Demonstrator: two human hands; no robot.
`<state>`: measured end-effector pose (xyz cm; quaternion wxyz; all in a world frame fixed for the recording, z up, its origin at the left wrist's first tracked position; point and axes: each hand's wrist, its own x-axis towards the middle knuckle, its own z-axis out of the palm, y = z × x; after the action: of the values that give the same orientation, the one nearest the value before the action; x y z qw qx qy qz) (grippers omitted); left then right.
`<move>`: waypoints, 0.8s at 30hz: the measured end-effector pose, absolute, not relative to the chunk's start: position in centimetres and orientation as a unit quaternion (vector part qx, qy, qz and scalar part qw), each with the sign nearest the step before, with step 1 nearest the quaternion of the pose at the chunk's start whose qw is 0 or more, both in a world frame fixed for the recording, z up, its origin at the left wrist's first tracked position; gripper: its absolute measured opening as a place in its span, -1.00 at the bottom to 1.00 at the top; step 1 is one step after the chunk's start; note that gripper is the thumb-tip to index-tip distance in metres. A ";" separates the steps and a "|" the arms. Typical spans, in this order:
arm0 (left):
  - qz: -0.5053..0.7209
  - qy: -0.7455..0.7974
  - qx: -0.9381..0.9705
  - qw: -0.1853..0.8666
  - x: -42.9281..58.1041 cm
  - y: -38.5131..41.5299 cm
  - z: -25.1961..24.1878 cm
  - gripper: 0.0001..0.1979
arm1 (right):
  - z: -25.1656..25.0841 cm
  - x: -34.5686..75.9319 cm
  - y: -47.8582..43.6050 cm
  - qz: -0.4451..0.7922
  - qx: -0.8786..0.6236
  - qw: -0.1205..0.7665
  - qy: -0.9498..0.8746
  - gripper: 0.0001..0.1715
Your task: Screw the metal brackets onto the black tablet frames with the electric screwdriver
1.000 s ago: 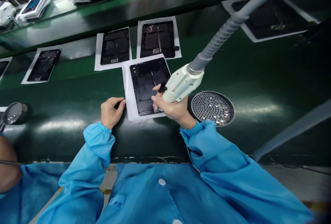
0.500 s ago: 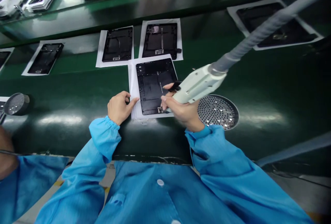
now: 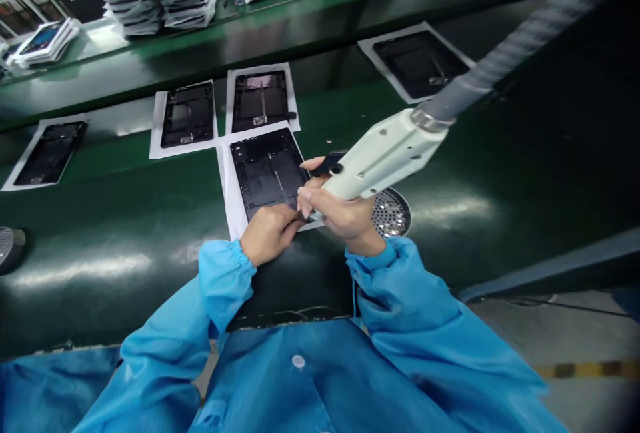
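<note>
Black tablet housing on white paper — right hand gripping white hose-fed handpiece. Left hand curled at housing's lower edge — pinch unclear.

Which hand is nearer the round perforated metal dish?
Right. The right hand is just beside the perforated dish; the left hand is farther off, past the right hand.

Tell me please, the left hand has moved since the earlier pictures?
Yes. The left hand has moved right: earlier it was beside the left edge of the white sheet, now it is over the sheet's lower edge, by the black panel.
</note>
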<state>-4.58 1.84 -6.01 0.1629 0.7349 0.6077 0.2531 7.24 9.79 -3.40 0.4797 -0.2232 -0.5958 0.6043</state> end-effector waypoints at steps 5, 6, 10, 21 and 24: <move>0.212 0.584 0.765 0.171 -1.2 5.8 -5.5 -0.79 | -3.0 10.7 12.5 0.567 -0.212 0.547 -0.578 -0.61; 0.198 0.583 0.768 0.175 -0.5 6.5 -5.5 -0.78 | -2.9 11.4 13.0 0.558 -0.216 0.559 -0.574 -0.61; 0.152 0.581 0.778 0.187 1.8 8.4 -6.0 -0.78 | -2.2 14.1 14.7 0.496 -0.279 0.578 -0.585 -0.65; 0.178 0.534 0.821 0.100 1.8 6.6 -8.1 -0.68 | -5.9 14.2 18.1 0.435 -0.311 0.614 -0.580 -0.76; 0.213 0.500 0.836 0.076 1.2 5.3 -7.8 -0.67 | -6.1 13.8 18.1 0.440 -0.304 0.605 -0.590 -0.76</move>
<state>1.21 5.29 -7.83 0.0761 0.8360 0.5001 0.2126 13.83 18.08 -6.07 0.6051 -0.3043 -0.5900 0.4395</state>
